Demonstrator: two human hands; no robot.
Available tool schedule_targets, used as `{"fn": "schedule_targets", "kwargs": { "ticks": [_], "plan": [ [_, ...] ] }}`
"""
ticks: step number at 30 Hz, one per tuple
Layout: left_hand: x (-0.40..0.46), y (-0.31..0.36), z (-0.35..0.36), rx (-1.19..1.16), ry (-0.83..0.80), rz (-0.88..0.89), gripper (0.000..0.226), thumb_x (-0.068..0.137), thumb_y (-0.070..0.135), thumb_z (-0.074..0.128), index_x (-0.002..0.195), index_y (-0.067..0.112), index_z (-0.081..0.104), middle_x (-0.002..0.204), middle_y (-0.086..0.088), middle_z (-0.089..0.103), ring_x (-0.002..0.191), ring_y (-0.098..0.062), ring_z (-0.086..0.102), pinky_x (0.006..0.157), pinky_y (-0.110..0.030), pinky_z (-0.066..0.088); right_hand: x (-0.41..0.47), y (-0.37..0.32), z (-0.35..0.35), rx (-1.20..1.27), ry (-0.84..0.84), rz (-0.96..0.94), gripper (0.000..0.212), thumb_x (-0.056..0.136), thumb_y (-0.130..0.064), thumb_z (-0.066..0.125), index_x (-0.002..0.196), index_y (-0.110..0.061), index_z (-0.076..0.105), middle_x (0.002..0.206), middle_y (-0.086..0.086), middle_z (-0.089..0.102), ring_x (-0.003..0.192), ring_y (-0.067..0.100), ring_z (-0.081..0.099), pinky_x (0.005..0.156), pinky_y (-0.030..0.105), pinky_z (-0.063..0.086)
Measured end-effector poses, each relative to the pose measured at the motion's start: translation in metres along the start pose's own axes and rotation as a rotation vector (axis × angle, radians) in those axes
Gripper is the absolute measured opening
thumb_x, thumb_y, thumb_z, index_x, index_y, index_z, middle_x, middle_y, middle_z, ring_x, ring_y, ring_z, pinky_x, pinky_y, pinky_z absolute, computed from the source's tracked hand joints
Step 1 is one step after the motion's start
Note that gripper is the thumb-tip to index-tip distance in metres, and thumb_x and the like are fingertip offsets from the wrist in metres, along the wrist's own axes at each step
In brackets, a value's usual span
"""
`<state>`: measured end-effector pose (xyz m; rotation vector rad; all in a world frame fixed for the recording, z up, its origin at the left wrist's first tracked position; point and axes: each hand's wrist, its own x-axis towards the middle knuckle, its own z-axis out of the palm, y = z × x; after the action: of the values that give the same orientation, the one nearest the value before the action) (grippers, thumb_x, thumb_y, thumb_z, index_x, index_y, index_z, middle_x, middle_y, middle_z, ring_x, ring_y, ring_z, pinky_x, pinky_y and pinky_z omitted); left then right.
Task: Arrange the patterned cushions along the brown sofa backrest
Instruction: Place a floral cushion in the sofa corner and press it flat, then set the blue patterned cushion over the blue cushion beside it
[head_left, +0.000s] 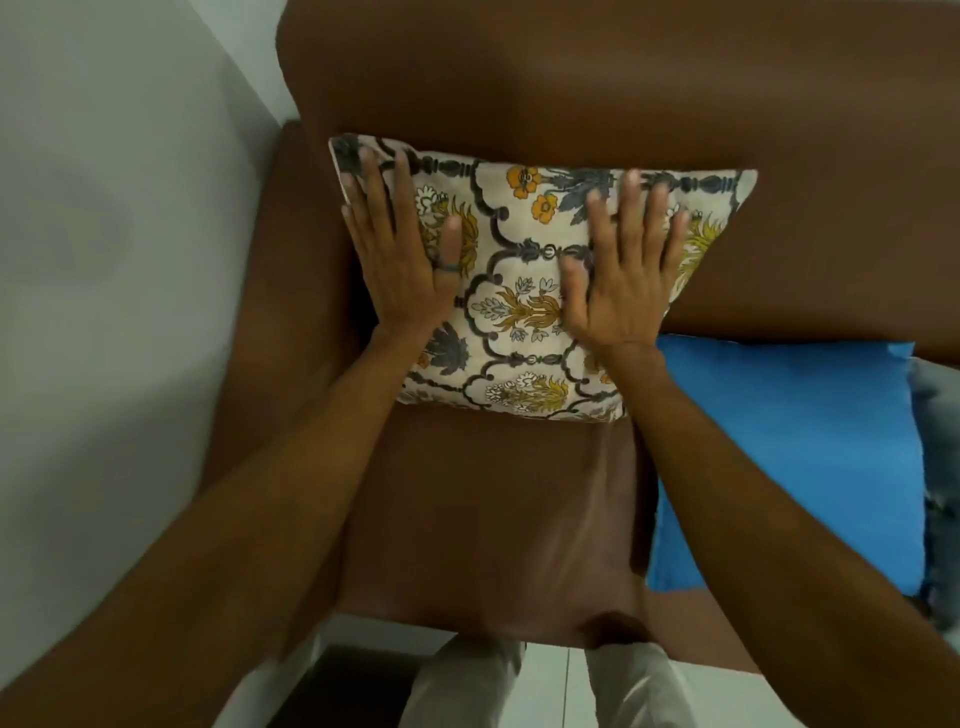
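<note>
- Left hand (402, 254): flat, fingers spread, palm pressed on the left part of the patterned cushion (524, 291); grasping nothing. Dark ring on the thumb.
- Right hand (623, 270): flat, fingers spread, palm pressed on the cushion's right part; grasping nothing.
- Trouser legs (545, 680): pale, at the bottom edge, by the sofa's front.
- Sofa seat (493, 519): brown, bare in front of the cushion.
- Blue cushion (789, 457): plain, lying on the seat just right of the patterned one.
- Patterned cushion: cream with grey scrollwork and yellow flowers; stands at the sofa's left end, leaning against the backrest (597, 88), beside the armrest (291, 249).
- Wall (104, 208): pale grey, left of the sofa.
</note>
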<state>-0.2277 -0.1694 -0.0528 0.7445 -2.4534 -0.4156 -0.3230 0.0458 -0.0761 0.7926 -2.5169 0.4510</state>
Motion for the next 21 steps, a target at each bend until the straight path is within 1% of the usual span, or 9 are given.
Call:
{"fn": "schedule_targets", "kwargs": {
  "ticks": [3,7,10,12,14,16,18,19,21],
  "plan": [
    [-0.001,0.006,-0.010,-0.017,-0.067,-0.030,0.080,0.107,0.061,0.025,0.164,0.006,0.027,0.173,-0.026,0.021,0.162,-0.049,0.014,0.131,-0.064,0.018,0.012,0.011,-0.012,0.006,-0.046,0.083,0.064,0.113,-0.055,0.025,0.169,-0.025,0.027,0.175,0.019,0.031,0.164,0.041,0.021,0.133,0.064,0.013],
    [-0.030,0.029,-0.030,-0.031,0.085,-0.240,0.086,0.105,0.064,0.022,0.164,0.000,0.020,0.171,-0.036,0.013,0.161,-0.052,0.010,0.133,-0.064,0.005,0.018,0.043,-0.046,0.056,-0.076,0.259,0.068,0.113,-0.055,0.023,0.169,-0.018,0.028,0.177,0.021,0.026,0.165,0.046,0.020,0.134,0.068,0.011],
    [-0.090,0.069,-0.037,-0.074,0.174,-0.081,0.073,0.108,0.051,0.033,0.162,0.001,0.027,0.167,-0.036,0.020,0.162,-0.047,0.013,0.134,-0.057,0.009,0.000,0.084,-0.074,0.056,-0.109,0.158,0.066,0.114,-0.052,0.026,0.169,-0.015,0.028,0.176,0.021,0.026,0.164,0.046,0.020,0.134,0.066,0.010],
    [-0.154,0.110,-0.030,-0.236,0.011,0.053,0.062,0.108,0.039,0.044,0.159,0.003,0.035,0.167,-0.031,0.025,0.162,-0.041,0.019,0.132,-0.057,0.022,-0.029,0.114,-0.090,0.085,-0.139,0.107,0.060,0.116,-0.047,0.030,0.169,-0.018,0.030,0.176,0.020,0.027,0.164,0.044,0.019,0.135,0.062,0.014],
    [-0.220,0.155,-0.022,-0.419,-0.260,-0.005,0.058,0.106,0.034,0.051,0.157,0.009,0.038,0.167,-0.025,0.030,0.159,-0.038,0.028,0.130,-0.054,0.031,-0.068,0.148,-0.107,0.158,-0.184,0.240,0.057,0.116,-0.040,0.038,0.167,-0.016,0.033,0.177,0.018,0.027,0.165,0.041,0.020,0.136,0.056,0.020],
    [-0.268,0.193,-0.010,-0.515,-0.582,-0.129,0.066,0.103,0.042,0.053,0.159,0.010,0.035,0.169,-0.020,0.028,0.160,-0.029,0.027,0.133,-0.042,0.024,-0.113,0.190,-0.123,0.244,-0.269,0.501,0.059,0.114,-0.036,0.045,0.166,-0.010,0.035,0.175,0.018,0.031,0.164,0.039,0.026,0.135,0.051,0.025],
    [-0.298,0.217,0.010,-0.524,-0.743,-0.252,0.080,0.099,0.053,0.051,0.162,0.007,0.030,0.171,-0.020,0.023,0.161,-0.026,0.022,0.134,-0.023,0.009,-0.156,0.242,-0.139,0.296,-0.442,0.795,0.066,0.111,-0.041,0.047,0.164,-0.004,0.035,0.171,0.020,0.038,0.161,0.039,0.034,0.133,0.054,0.028],
    [-0.307,0.226,0.022,-0.537,-0.791,-0.344,0.083,0.099,0.053,0.053,0.164,0.009,0.025,0.173,-0.018,0.019,0.162,-0.027,0.018,0.134,-0.023,0.007,-0.176,0.270,-0.146,0.292,-0.520,0.940,0.069,0.110,-0.047,0.047,0.163,-0.005,0.037,0.168,0.021,0.042,0.157,0.041,0.039,0.131,0.056,0.031],
    [-0.316,0.240,0.045,-0.553,-0.888,-0.522,0.085,0.102,0.046,0.060,0.168,0.019,0.013,0.177,-0.010,0.010,0.165,-0.025,0.013,0.136,-0.041,0.013,-0.207,0.317,-0.160,0.373,-0.587,1.225,0.068,0.110,-0.057,0.045,0.159,-0.010,0.043,0.162,0.018,0.050,0.151,0.043,0.046,0.127,0.059,0.035]
  ]
}}
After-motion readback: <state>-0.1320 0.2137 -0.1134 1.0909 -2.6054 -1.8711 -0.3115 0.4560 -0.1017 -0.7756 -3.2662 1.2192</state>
